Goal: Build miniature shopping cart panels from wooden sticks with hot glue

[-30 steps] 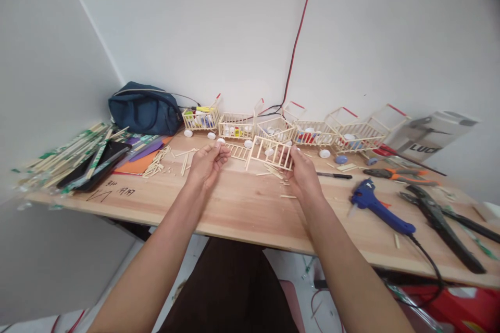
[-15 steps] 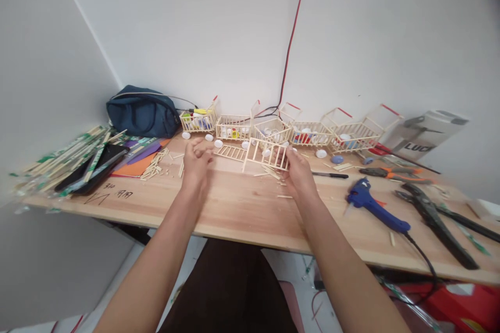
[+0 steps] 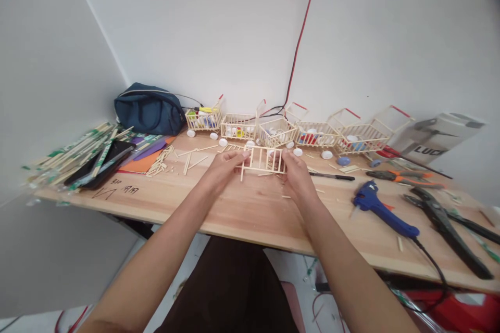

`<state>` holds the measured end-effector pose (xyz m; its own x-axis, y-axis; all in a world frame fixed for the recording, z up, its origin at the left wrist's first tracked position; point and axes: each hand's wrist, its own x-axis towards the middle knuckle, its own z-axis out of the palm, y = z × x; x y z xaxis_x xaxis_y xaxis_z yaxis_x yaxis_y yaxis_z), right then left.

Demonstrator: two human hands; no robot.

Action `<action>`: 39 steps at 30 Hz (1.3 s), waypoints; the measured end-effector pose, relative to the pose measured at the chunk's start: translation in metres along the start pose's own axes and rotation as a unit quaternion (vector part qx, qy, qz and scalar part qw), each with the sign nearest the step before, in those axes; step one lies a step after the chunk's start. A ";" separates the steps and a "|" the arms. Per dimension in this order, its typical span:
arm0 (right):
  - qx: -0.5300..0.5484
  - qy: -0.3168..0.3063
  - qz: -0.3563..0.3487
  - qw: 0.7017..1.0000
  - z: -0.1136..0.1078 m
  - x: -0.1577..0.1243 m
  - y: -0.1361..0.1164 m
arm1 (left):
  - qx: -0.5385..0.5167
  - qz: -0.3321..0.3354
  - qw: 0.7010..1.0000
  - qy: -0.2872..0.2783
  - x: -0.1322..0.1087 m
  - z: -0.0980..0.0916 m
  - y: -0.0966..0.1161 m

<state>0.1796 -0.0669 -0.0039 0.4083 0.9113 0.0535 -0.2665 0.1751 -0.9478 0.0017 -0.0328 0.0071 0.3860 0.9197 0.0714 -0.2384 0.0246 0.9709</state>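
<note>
Both hands hold a small ladder-like panel of thin wooden sticks (image 3: 262, 160) just above the wooden table (image 3: 250, 208). My left hand (image 3: 223, 168) pinches its left end. My right hand (image 3: 297, 177) grips its right end with the fingers closed round it. Behind the panel stands a row of several little stick carts (image 3: 297, 132) with red handles, holding white and coloured caps. Loose sticks (image 3: 193, 158) and white caps (image 3: 222, 142) lie scattered in front of the carts.
A dark blue bag (image 3: 150, 109) sits at the back left beside a pile of wrapped chopsticks (image 3: 74, 153) and coloured paper (image 3: 142, 158). On the right lie a blue glue gun (image 3: 380, 208), orange pliers (image 3: 404, 176), black cutters (image 3: 449, 229) and a box (image 3: 437, 138). A red cable (image 3: 300, 36) runs down the wall.
My left hand has come in from the left and closed on the stick panel's left end. The panel has tilted from upright to lower and flatter between both hands.
</note>
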 end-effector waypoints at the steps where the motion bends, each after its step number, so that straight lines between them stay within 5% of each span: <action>1: -0.007 -0.002 -0.005 1.000 0.000 0.000 0.002 | -0.002 -0.008 1.000 -0.001 0.000 0.001 0.000; 39: -0.029 -0.034 -0.018 0.999 0.000 0.001 0.012 | 0.086 -0.019 0.995 0.049 0.001 -0.004 -0.006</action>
<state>0.1768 -0.0635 -0.0147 0.3553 0.9287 0.1066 -0.2008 0.1872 -0.9616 -0.0001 -0.0303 0.0000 0.3015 0.9532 0.0205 -0.0658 -0.0006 0.9978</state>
